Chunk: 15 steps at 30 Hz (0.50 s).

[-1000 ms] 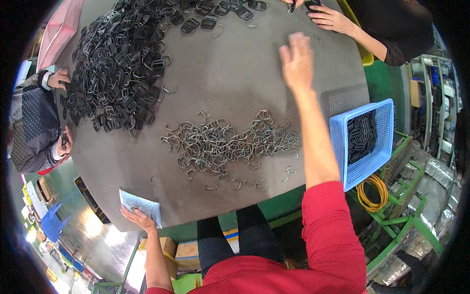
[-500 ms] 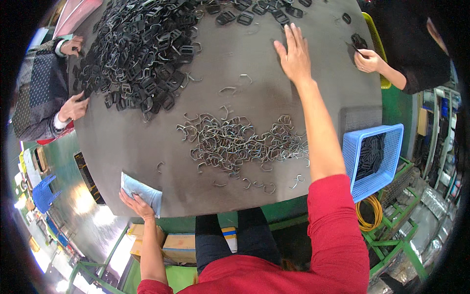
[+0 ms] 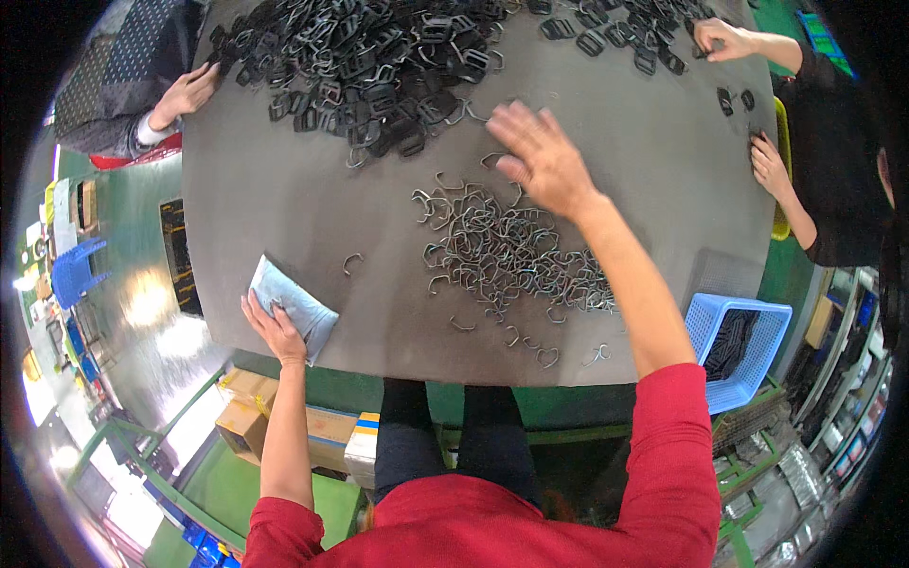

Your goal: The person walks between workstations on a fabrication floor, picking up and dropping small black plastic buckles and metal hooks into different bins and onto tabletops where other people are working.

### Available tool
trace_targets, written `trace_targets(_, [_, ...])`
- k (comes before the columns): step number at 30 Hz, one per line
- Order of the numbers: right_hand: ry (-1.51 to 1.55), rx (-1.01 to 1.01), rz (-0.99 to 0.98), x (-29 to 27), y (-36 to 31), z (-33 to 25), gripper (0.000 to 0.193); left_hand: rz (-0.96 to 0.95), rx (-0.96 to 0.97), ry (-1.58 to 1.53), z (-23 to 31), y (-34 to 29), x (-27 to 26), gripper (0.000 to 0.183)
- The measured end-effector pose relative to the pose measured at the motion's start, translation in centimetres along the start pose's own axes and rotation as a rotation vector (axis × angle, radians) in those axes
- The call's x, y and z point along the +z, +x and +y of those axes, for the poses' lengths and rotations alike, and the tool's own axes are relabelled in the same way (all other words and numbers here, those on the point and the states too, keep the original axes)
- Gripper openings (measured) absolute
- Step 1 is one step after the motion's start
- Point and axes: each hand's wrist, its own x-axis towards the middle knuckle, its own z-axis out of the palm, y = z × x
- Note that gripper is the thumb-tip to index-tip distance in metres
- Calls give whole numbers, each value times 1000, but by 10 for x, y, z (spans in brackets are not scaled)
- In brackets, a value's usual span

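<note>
My left hand holds the edge of a puffy light-blue packet at the table's near left, with the thumb on top. What the packet contains is hidden. My right hand, a little smeared by motion, has its fingers stretched out and nothing visible in it. It is just beyond a loose heap of bent metal wire hooks; whether it touches the table I cannot tell. A large mound of black buckles, some with wire hooks attached, lies farther off to the left of that hand.
More black buckles lie at the far right. A blue plastic basket with dark parts hangs by the right edge. One co-worker's hand is at the left edge; another's hands work at the right. A stray hook lies near the packet.
The view has shifted. My right hand has come nearer and to the left, toward the hooks. The right co-worker's hand has reached to the far buckles. My left hand stays on the packet.
</note>
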Motion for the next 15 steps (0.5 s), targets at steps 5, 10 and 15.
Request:
trace_targets(5, [157,-39,-4,13,27,-28,50,7,26,45,-1,1,-5,51])
trace_targets(10, [109,-224,-167,0,-17,-59,42,-69,153,140,88,6,-8,58])
trace_targets(15, [236,200,16,-62,-93,-84,35,-229,260,-27,150,1,47,57])
